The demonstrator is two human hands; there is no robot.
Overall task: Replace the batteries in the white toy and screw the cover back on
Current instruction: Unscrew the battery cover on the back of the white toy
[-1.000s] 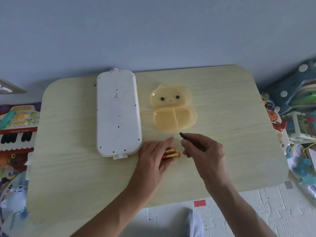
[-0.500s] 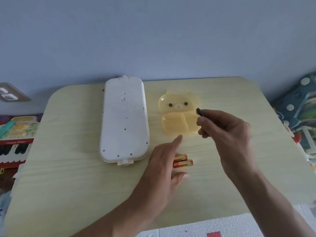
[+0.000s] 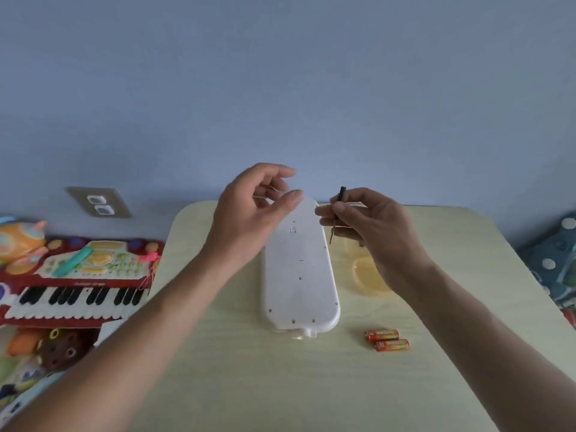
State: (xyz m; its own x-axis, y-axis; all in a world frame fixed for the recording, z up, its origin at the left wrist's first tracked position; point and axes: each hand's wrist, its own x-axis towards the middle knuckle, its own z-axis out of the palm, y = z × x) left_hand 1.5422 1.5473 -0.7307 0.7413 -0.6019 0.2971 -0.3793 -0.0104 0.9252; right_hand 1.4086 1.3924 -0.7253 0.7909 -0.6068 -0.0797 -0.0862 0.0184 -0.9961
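The white toy (image 3: 300, 275) lies back-side up along the middle of the pale wooden table (image 3: 255, 375), its battery cover in place with a screw hole near the far end. Two orange batteries (image 3: 387, 339) lie side by side on the table right of the toy's near end. My right hand (image 3: 367, 226) pinches a small dark screwdriver (image 3: 338, 210), held upright just right of the toy's far end. My left hand (image 3: 252, 213) hovers above the toy's far left part, fingers curled and apart, holding nothing.
A translucent yellow bear-shaped dish (image 3: 367, 275) sits right of the toy, partly behind my right wrist. A red toy piano (image 3: 71, 288) and other toys crowd the floor at the left. A wall socket (image 3: 98, 202) is on the blue wall. Patterned fabric (image 3: 558, 263) lies at the right.
Both hands rose and moved from the batteries to the toy's far end. The left hand left the batteries on the table. The camera tilted up and shifted.
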